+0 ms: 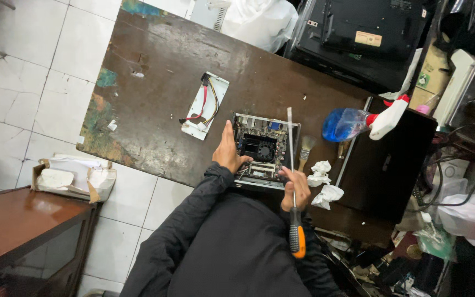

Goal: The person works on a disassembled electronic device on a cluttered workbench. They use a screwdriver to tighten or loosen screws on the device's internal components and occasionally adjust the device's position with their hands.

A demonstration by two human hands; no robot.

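A small open computer case with a circuit board and a black fan (pixel 262 148) lies on the dark worn table (pixel 155 82). My left hand (pixel 227 149) rests against the case's left side, fingers along its edge. My right hand (pixel 297 187) grips a long screwdriver (pixel 292 181) by its shaft; the orange-and-black handle points toward me and the metal shaft runs up across the case's right edge.
A white metal cover plate with red and yellow cables (pixel 205 105) lies left of the case. A paintbrush (pixel 304 149), crumpled tissues (pixel 323 184) and a blue spray bottle (pixel 358 121) sit to the right. A black box (pixel 391 165) and cluttered electronics crowd the right side.
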